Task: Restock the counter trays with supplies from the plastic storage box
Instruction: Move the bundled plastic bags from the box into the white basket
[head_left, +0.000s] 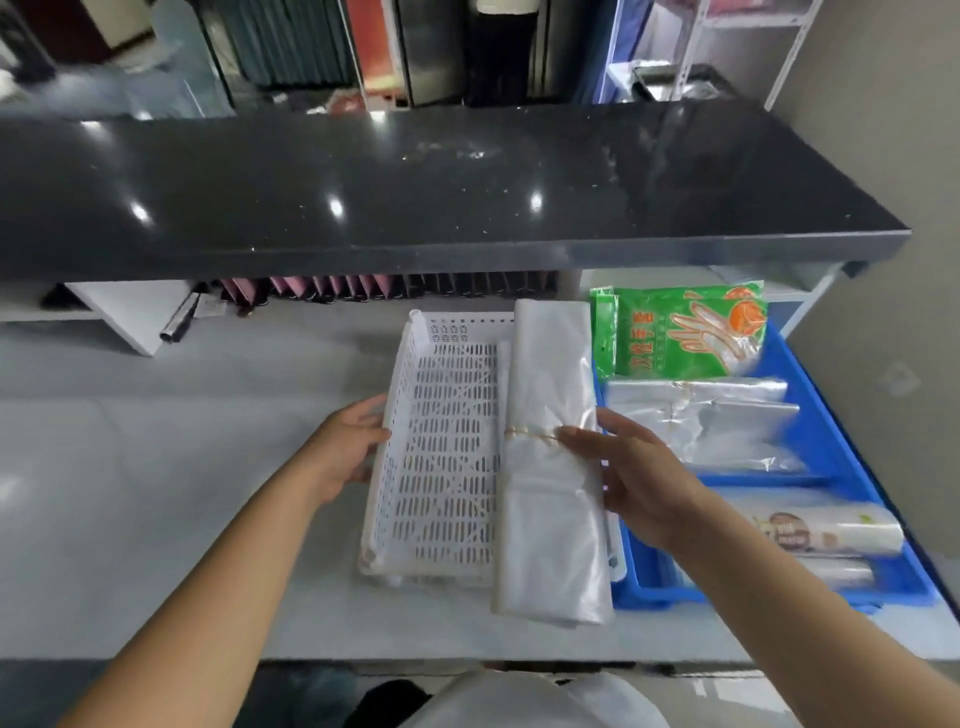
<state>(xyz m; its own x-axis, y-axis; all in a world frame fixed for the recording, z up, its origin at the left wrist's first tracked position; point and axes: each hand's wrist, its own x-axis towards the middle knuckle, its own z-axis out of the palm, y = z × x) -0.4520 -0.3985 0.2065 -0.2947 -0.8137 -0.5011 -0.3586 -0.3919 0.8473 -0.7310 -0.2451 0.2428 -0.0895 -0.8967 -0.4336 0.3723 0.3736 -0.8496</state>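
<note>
I see a white perforated tray (441, 457) on the grey counter (156, 467). The left hand (345, 449) grips the tray's left rim, fingers curled over its edge. A bundle of clear plastic bags (550, 467), bound by a rubber band (530, 434), lies along the tray's right side, its near end overhanging the rim. The right hand (639, 478) rests on the bundle at the band, fingers fairly straight. Just right sits a blue bin (831, 447) holding a green glove pack (691, 332), more clear bags (727, 421) and rolls (831, 530).
</note>
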